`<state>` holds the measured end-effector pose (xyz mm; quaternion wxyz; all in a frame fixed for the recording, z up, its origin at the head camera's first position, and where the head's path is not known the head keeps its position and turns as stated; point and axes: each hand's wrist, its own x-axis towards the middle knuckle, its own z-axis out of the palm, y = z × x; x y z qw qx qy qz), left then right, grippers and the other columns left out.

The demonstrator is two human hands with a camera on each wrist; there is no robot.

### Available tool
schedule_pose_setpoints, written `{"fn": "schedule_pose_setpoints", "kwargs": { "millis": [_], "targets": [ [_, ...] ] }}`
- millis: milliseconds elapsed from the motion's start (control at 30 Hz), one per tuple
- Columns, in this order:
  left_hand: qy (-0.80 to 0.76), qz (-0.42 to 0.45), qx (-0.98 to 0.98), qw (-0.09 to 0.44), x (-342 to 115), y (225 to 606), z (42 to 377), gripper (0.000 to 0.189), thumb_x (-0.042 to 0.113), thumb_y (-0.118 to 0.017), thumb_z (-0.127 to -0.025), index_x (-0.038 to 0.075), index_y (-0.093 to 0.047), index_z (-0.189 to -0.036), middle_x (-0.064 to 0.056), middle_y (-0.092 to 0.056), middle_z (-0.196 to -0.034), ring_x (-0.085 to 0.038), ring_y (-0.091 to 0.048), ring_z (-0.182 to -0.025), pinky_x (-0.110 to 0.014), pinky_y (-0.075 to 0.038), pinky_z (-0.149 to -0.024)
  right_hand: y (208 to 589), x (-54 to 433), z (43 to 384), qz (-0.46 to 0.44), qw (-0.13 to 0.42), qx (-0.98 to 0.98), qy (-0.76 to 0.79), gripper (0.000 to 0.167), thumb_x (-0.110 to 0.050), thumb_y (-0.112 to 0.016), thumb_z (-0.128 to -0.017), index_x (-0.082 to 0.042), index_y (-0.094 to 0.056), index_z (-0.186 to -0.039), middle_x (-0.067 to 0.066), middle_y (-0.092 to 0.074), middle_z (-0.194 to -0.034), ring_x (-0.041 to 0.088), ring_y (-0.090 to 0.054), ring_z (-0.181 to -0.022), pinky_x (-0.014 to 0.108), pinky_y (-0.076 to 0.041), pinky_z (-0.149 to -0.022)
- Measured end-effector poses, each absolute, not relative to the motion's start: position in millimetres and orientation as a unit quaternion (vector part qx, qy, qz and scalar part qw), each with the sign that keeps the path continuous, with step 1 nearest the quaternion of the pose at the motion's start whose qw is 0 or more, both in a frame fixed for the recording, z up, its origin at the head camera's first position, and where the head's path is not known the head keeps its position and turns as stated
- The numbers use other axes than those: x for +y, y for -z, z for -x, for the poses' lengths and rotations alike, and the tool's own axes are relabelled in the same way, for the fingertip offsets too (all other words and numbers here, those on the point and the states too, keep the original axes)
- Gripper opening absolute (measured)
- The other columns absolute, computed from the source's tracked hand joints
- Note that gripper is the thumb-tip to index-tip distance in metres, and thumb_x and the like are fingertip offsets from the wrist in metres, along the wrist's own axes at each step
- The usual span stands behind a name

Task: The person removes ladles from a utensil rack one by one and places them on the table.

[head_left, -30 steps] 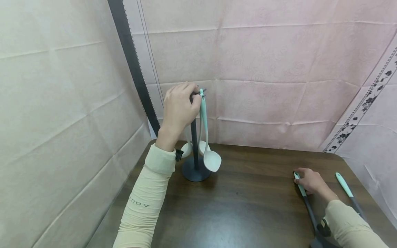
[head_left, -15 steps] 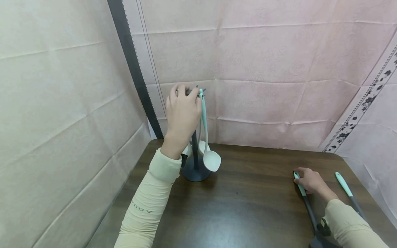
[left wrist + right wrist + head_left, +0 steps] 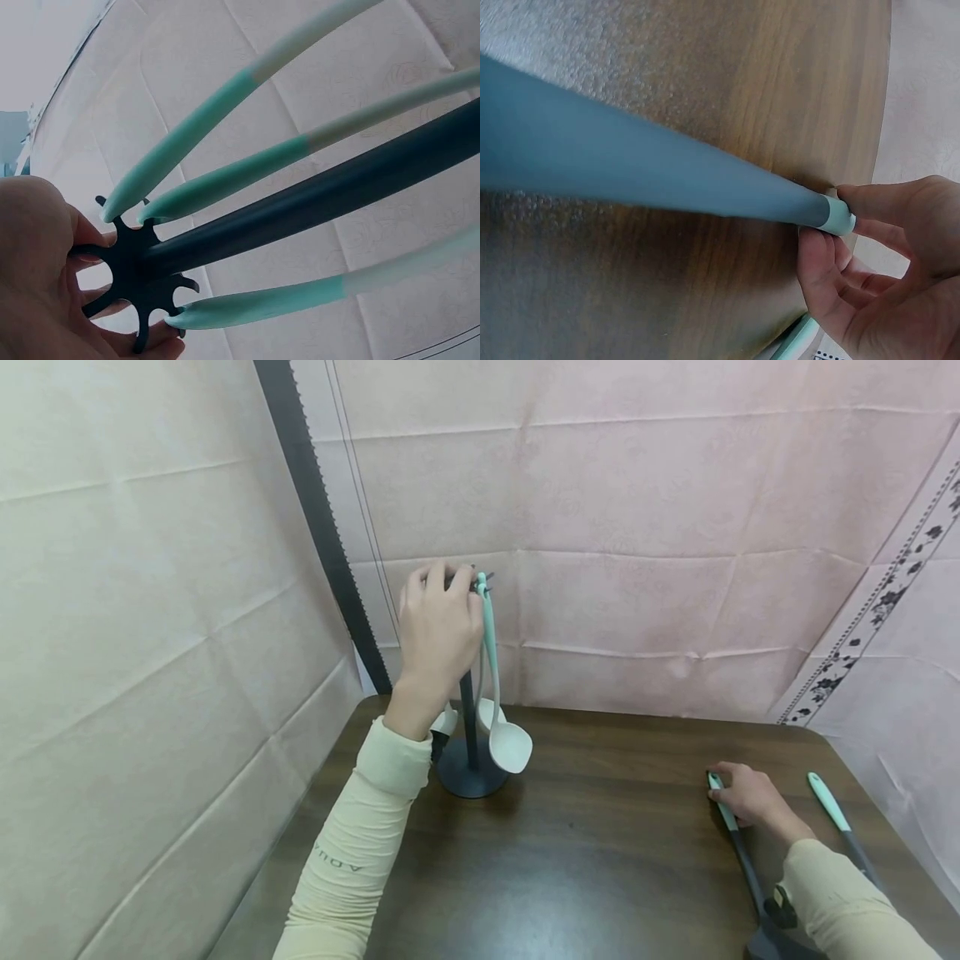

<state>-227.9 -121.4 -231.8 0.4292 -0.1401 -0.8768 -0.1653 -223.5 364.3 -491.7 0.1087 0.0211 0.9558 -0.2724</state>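
My left hand [image 3: 435, 631] grips the top of a black utensil stand [image 3: 472, 781], its fingers draped over the crown. In the left wrist view the palm lies against the hook ring [image 3: 135, 262] and the fingers reach behind it. White utensils with mint handles hang from the hooks, among them a spoon [image 3: 510, 747]; one mint handle [image 3: 255, 304] hangs close by my fingertips. On the right, my right hand [image 3: 753, 797] pinches the mint handle end of a dark grey kitchen utensil [image 3: 667, 165] between thumb and fingers. The sleeve partly hides that utensil's head.
Another dark utensil with a mint handle [image 3: 828, 797] lies on the brown wooden table [image 3: 600, 860], right of my right hand. Pale cloth [image 3: 637, 527] hangs behind the table and along its left side.
My left hand has shifted over the stand's top, its fingers now spread over the crown and its wrist farther right. The right hand stays on the same handle. The head view has shifted slightly.
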Motion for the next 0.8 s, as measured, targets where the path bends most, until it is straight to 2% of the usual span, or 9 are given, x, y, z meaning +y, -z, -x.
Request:
{"fn": "schedule_pose_setpoints", "kwargs": {
  "millis": [167, 367, 567, 800],
  "targets": [
    [0.186, 0.169, -0.874, 0.417, -127.0, 232.1, 232.6, 0.036, 0.016, -0.044, -0.105, 0.008, -0.073, -0.125, -0.016, -0.065, -0.128, -0.042, -0.054, -0.131, -0.053, -0.046, -0.111, 492.0, 364.2, 224.5, -0.022, 0.112, 0.955, 0.274, 0.054, -0.010, -0.067, -0.099, 0.011, -0.049, -0.145, 0.051, -0.042, -0.135, 0.027, -0.064, -0.077, 0.038, -0.062, -0.060],
    [0.237, 0.208, -0.858, 0.407, -138.1, 233.5, 242.6, 0.039, 0.016, -0.041, -0.103, 0.009, -0.075, -0.123, -0.011, -0.065, -0.125, -0.036, -0.055, -0.129, -0.052, -0.048, -0.107, 492.2, 365.2, 225.8, -0.020, 0.113, 0.955, 0.273, 0.054, -0.010, -0.067, -0.100, 0.011, -0.048, -0.146, 0.051, -0.043, -0.135, 0.028, -0.065, -0.078, 0.038, -0.062, -0.060],
    [0.257, 0.240, -0.841, 0.411, -147.6, 234.1, 253.9, 0.043, 0.018, -0.039, -0.101, 0.009, -0.076, -0.120, -0.011, -0.068, -0.125, -0.032, -0.060, -0.117, -0.049, -0.052, -0.097, 492.1, 366.2, 226.2, -0.018, 0.111, 0.956, 0.272, 0.054, -0.010, -0.067, -0.099, 0.012, -0.048, -0.145, 0.052, -0.043, -0.135, 0.029, -0.065, -0.079, 0.038, -0.062, -0.059],
    [0.274, 0.255, -0.822, 0.429, -151.3, 236.2, 258.9, 0.047, 0.016, -0.039, -0.097, 0.008, -0.074, -0.128, -0.010, -0.070, -0.121, -0.029, -0.060, -0.102, -0.046, -0.052, -0.085, 492.5, 365.5, 224.3, -0.010, 0.107, 0.956, 0.272, 0.054, -0.010, -0.067, -0.099, 0.011, -0.049, -0.145, 0.052, -0.042, -0.137, 0.029, -0.065, -0.078, 0.038, -0.061, -0.058]
  ]
}}
